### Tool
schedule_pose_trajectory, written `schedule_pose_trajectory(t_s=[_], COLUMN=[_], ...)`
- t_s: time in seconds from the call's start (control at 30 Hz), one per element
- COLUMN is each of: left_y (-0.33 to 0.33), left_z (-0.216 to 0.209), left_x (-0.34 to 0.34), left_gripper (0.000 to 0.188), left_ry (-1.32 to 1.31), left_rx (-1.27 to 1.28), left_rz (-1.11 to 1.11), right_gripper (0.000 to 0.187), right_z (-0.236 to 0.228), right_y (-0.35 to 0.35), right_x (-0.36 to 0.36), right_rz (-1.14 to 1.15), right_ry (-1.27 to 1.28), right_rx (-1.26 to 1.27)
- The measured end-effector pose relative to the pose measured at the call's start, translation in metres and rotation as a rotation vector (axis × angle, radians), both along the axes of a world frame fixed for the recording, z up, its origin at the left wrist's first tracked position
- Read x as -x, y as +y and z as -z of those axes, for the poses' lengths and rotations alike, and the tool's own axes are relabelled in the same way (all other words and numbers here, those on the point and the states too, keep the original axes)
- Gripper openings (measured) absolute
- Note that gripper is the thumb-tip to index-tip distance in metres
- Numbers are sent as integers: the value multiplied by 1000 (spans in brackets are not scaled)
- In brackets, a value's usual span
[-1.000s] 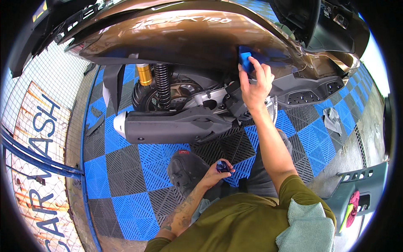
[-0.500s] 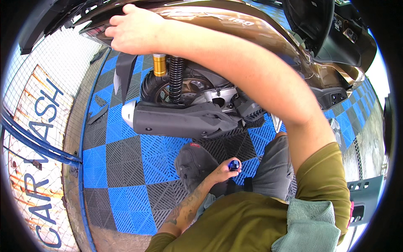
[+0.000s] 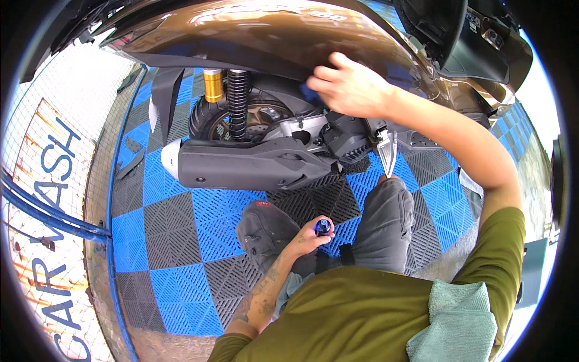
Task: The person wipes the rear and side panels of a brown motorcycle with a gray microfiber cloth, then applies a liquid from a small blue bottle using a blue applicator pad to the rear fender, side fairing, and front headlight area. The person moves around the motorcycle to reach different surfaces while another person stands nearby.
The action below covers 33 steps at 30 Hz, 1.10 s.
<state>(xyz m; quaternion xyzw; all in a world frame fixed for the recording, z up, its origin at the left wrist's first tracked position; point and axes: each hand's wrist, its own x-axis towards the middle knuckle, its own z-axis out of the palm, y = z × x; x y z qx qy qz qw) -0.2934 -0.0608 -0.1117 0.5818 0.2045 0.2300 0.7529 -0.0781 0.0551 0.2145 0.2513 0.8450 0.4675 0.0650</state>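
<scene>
- Right hand pressed up against the brown scooter body panel, above the rear wheel; fingers curled over a blue pad (only a sliver shows, mostly hidden under the hand).
- Left hand low, near the knee, closed around a small dark-blue bottle; its cap end pokes out of the fist.
- Grey exhaust muffler lies below the wheel, well apart from both hands.
- Black spring and gold shock stand left of the right hand.
- Floor: blue and grey grid tiles.
- Green towel on the right shoulder.
</scene>
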Motion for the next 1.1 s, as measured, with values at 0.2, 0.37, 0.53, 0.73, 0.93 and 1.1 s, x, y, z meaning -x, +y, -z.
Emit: schedule_pose_trajectory(t_s=[0.2, 0.37, 0.53, 0.73, 0.93, 1.1], left_y=[4, 3, 1, 4, 0, 2], left_z=[-5, -10, -8, -9, -15, -9], left_x=[-13, -8, -3, -12, -17, -9], left_gripper=[26, 25, 27, 27, 24, 27], left_ry=[44, 51, 18, 58, 78, 62], left_rx=[30, 65, 79, 36, 52, 64], left_rz=[30, 2, -25, 15, 21, -20], right_gripper=[11, 12, 11, 15, 9, 8], right_z=[12, 40, 56, 44, 53, 68], right_y=[44, 14, -11, 24, 17, 3], right_x=[47, -36, -97, -10, -5, -25], right_rz=[-152, -66, -100, -173, -77, 78], right_ry=[198, 87, 138, 312, 215, 151], right_rx=[-87, -12, -51, -161, -156, -90])
